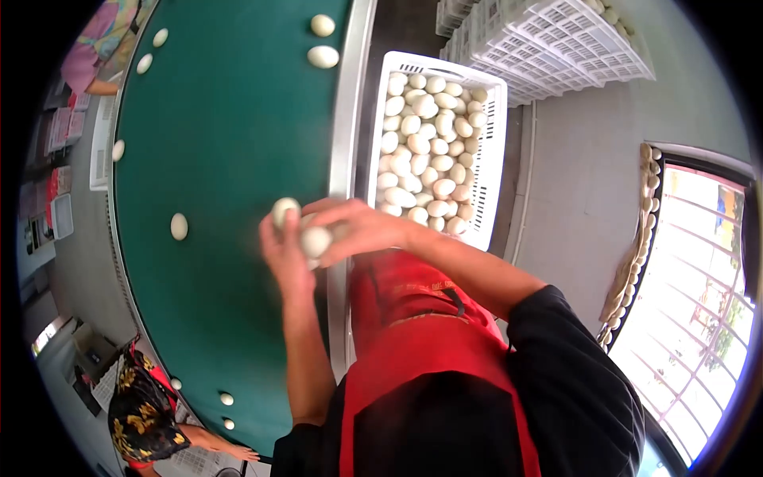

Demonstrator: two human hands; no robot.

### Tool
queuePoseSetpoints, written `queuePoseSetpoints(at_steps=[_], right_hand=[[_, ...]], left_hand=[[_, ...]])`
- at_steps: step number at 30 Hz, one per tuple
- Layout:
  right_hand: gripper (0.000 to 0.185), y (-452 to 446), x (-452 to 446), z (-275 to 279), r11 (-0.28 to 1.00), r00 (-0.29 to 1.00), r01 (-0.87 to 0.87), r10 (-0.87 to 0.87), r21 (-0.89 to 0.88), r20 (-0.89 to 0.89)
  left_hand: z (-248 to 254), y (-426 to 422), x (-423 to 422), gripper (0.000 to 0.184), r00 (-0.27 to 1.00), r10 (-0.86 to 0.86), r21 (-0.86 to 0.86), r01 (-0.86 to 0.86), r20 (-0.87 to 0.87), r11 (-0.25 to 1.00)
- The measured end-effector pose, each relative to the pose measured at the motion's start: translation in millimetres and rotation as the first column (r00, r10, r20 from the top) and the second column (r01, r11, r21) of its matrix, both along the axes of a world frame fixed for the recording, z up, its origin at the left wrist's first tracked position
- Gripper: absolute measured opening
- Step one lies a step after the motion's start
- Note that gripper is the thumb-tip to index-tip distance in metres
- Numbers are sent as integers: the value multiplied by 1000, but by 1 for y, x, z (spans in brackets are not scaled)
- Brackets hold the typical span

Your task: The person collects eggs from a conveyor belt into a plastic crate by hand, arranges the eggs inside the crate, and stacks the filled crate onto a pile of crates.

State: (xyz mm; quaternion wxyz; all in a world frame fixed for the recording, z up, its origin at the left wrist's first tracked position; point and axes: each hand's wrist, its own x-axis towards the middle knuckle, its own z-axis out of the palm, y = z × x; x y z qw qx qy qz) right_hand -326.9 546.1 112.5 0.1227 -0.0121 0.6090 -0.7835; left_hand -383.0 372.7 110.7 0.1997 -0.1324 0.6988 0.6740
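Observation:
My left hand (284,253) is closed around a pale egg (286,210) over the green belt (238,127), near its metal edge. Right beside it, my right hand (359,226) grips another pale egg (316,241), and the two hands nearly touch. Part of a further egg seems to show between the fingers, though they partly hide it. A white plastic crate (494,151) heaped with eggs stands just beyond the belt's edge, next to my right forearm.
Several loose eggs lie on the belt, one egg (179,226) left of my hands and another (323,56) farther up. White crates (548,48) are stacked at the upper right. Two other people work along the belt's far side, one in a patterned sleeve (147,405).

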Motion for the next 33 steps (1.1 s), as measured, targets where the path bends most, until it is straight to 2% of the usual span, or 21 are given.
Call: queuePoseSetpoints(at_steps=[2,4,6,8,10,11,12,14,15,18,19,20,22,24,25,27,28,30,31,32,33], right_hand=[[49,49,32,2,996,994,61,-67,71,82],[46,90,65,-6,983,961,182,-181,15,208],[41,122,100,-39,932,854,363,-325,-17,406],[39,155,117,-61,888,774,456,-424,50,470],[42,188,123,-76,855,745,426,-517,296,422],[45,200,127,-97,767,793,336,-543,546,276],[41,211,124,-105,657,811,255,-545,710,214],[34,223,119,-120,338,859,87,-501,937,101],[32,222,118,-128,253,836,41,-538,966,105],[40,233,110,-147,217,847,-310,-380,926,373],[35,233,107,-159,125,852,-370,-348,920,390],[38,235,108,-164,110,837,-425,-331,898,437],[36,238,94,-123,152,872,-272,-379,950,311],[36,252,84,-147,135,862,111,-506,985,-28],[36,269,78,-163,89,892,173,-436,981,-117],[37,300,57,-201,47,901,293,-348,955,-259],[35,313,49,-218,57,927,290,-264,955,-266],[34,333,41,-250,51,972,202,-134,978,-194],[36,338,37,-245,-42,998,25,-64,999,-27],[38,329,32,-228,-30,982,26,-188,999,-32],[35,318,30,-211,-74,970,206,-119,976,-213]], left_hand=[[-21,46,18,37,995,-95,146,90,30,985],[-52,90,38,34,984,-168,184,153,67,971],[-65,134,54,37,930,-286,259,225,229,939],[-77,171,67,48,873,-410,277,339,264,899],[-107,194,76,50,816,-533,96,526,225,845],[-125,201,82,51,778,-590,1,604,218,797],[-138,209,87,52,767,-627,-148,642,139,752],[-161,218,95,54,707,-708,-441,634,-3,635],[-169,220,98,51,694,-718,-440,631,-48,639],[-187,227,99,54,602,-776,-518,610,-190,600],[-188,227,100,59,543,-790,-551,582,-285,599],[-186,225,109,67,501,-755,-583,488,-424,650],[-157,215,106,72,528,-747,-468,582,-405,665],[-146,197,112,74,517,-745,-530,526,-422,665],[-150,182,118,67,553,-701,-476,516,-450,712],[-129,150,129,55,685,-637,-353,532,-355,769],[-117,126,132,51,743,-607,-296,534,-282,792],[-60,86,136,46,794,-567,-356,475,-221,804],[-44,65,144,41,831,-500,-391,388,-242,835],[-41,43,154,38,864,-429,-411,301,-264,860],[-34,22,163,37,877,-355,-479,171,-325,861]])
